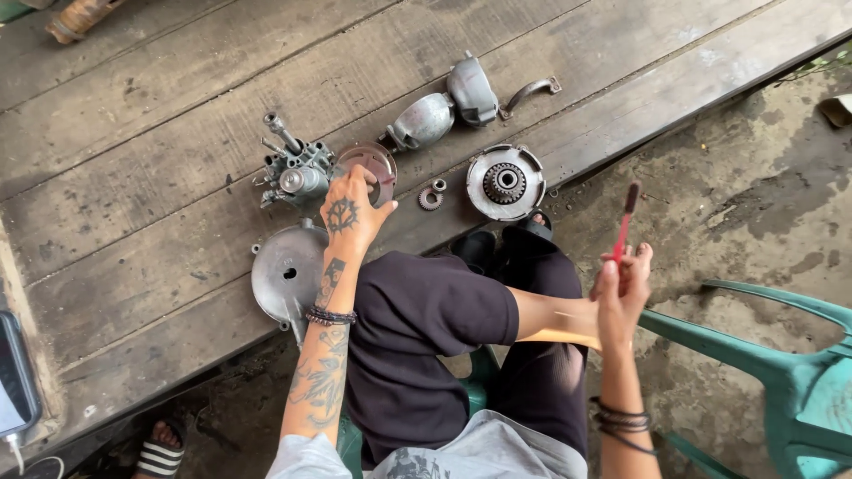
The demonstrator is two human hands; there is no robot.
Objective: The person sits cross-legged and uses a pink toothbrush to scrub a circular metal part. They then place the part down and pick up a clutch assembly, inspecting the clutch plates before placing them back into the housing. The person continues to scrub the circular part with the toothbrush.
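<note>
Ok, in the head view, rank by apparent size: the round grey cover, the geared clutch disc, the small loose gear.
1. Round grey cover, by the left hand
2. Geared clutch disc
3. Small loose gear

All lie on the same planks, so the order looks reliable.

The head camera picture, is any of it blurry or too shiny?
In the head view the light is soft and even daylight, with no harsh glare; the metal clutch disc only gleams dully. The left hand on the round plate looks sharp. The right hand holding the red brush is slightly smeared. The green chair at the edge looks a bit stretched.
</note>
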